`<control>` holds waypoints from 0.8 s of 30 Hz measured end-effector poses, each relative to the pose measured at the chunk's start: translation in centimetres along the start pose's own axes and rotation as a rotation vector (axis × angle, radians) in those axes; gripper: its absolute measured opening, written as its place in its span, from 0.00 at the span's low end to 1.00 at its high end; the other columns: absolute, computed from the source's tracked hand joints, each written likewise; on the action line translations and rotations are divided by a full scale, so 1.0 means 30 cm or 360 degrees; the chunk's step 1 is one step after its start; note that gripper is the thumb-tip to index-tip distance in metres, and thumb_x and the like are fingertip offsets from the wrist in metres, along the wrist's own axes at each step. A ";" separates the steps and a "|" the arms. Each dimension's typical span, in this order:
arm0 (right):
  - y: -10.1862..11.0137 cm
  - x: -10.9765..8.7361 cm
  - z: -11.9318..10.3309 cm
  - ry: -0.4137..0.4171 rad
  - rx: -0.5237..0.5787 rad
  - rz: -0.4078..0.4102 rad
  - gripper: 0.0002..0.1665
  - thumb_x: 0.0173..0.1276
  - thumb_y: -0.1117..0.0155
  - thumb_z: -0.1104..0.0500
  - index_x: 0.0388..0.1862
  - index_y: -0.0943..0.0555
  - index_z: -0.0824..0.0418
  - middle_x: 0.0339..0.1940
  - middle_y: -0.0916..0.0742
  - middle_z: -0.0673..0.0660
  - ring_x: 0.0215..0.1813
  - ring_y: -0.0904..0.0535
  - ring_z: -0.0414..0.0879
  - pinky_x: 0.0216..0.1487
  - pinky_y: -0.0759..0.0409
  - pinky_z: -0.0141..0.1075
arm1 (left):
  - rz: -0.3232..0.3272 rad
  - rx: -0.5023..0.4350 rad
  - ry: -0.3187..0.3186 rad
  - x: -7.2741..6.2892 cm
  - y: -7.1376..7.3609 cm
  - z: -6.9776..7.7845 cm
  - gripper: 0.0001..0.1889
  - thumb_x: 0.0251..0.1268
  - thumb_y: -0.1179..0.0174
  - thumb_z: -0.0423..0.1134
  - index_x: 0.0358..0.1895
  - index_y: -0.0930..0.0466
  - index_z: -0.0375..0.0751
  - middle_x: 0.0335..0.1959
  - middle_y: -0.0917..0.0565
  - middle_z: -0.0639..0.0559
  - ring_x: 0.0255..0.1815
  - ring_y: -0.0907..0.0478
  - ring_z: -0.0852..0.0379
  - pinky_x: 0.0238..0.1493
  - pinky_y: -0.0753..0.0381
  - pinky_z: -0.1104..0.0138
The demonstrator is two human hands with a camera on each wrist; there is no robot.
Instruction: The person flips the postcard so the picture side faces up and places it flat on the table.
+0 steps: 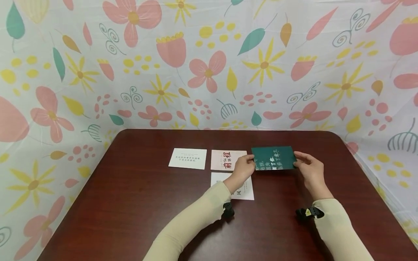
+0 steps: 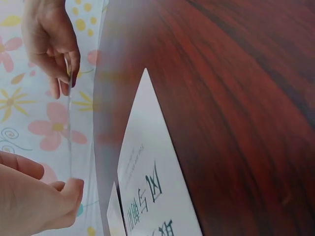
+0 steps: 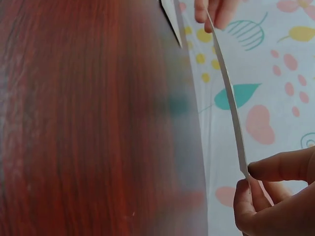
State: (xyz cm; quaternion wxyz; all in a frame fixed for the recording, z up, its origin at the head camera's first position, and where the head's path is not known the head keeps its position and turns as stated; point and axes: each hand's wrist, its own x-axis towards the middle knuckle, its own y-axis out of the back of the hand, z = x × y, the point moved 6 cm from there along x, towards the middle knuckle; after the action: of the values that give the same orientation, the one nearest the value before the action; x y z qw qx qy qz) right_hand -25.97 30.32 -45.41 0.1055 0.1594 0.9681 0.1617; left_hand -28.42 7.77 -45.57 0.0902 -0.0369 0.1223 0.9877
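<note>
A dark green card (image 1: 275, 158) with pale lettering is held between both hands at the far right of the table. My left hand (image 1: 244, 169) pinches its left edge, and my right hand (image 1: 311, 173) pinches the right edge. Both wrist views show the card edge-on, as a thin strip (image 3: 231, 103) slightly bowed between the fingers and above the tabletop. Under the left wrist lies a white card (image 1: 246, 188) with dark writing, partly covered by the hand. Just behind it is a pink card (image 1: 219, 159) with red characters, its right side overlapped by the left hand.
Another white card (image 1: 187, 158) with small text lies to the left of the pink one. The dark red wooden table (image 1: 140, 203) ends at a rounded back edge against a flowered cloth (image 1: 209, 72). Each sleeve carries a black wrist device (image 1: 228, 210).
</note>
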 end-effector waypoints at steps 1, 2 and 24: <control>-0.001 0.001 0.006 -0.0009 -0.0006 -0.0020 0.28 0.72 0.47 0.63 0.71 0.33 0.61 0.67 0.29 0.60 0.67 0.33 0.54 0.51 0.23 0.29 | -0.0006 -0.0020 0.0011 0.000 -0.003 -0.004 0.21 0.66 0.52 0.28 0.61 0.26 0.31 0.57 0.21 0.41 0.54 0.24 0.52 0.47 0.24 0.67; -0.003 0.002 0.011 -0.0020 -0.0014 -0.0041 0.28 0.73 0.47 0.63 0.71 0.33 0.61 0.69 0.30 0.62 0.68 0.34 0.55 0.53 0.23 0.31 | -0.0012 -0.0033 0.0016 0.000 -0.006 -0.006 0.21 0.66 0.53 0.28 0.62 0.26 0.31 0.58 0.22 0.41 0.55 0.24 0.52 0.48 0.24 0.67; -0.038 0.010 0.036 -0.0062 -0.0062 -0.0368 0.32 0.77 0.57 0.59 0.75 0.46 0.69 0.75 0.47 0.72 0.73 0.48 0.66 0.67 0.39 0.55 | -0.0149 0.0134 0.0067 0.032 -0.042 -0.021 0.20 0.68 0.51 0.27 0.63 0.29 0.33 0.51 0.22 0.40 0.24 0.38 0.61 0.30 0.33 0.69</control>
State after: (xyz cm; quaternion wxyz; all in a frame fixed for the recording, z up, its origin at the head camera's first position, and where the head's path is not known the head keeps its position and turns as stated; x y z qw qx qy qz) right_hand -26.27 29.68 -46.85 0.1453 0.0476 0.9745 0.1642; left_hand -29.08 8.97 -46.58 0.1351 -0.0595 0.1638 0.9754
